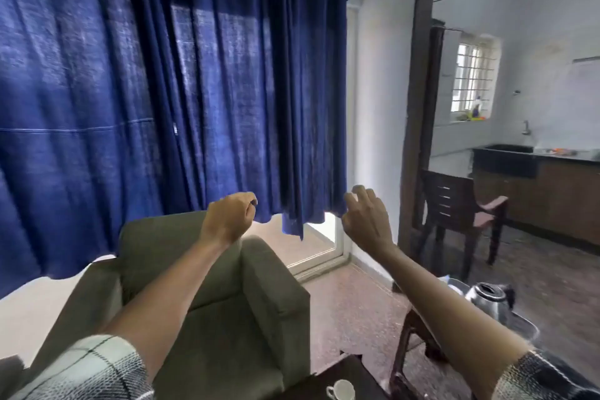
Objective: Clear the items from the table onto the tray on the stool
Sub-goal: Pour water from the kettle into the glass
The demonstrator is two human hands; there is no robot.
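Both my arms are raised in front of the blue curtain. My left hand [229, 219] is curled shut with nothing in it. My right hand [365, 214] is held up with fingers loosely apart and holds nothing. A white cup [341, 390] stands on the dark table [344, 370] at the bottom edge of the view. To the right, behind my right forearm, a steel kettle [488, 299] sits on a grey tray [522, 325] that rests on a dark wooden stool [412, 328]. My right arm hides much of the tray.
A grey-green armchair [220, 295] stands directly below my hands. A blue curtain [162, 91] fills the wall ahead. A dark wooden chair [454, 204] stands by the doorway, with a kitchen counter [568, 185] and sink beyond.
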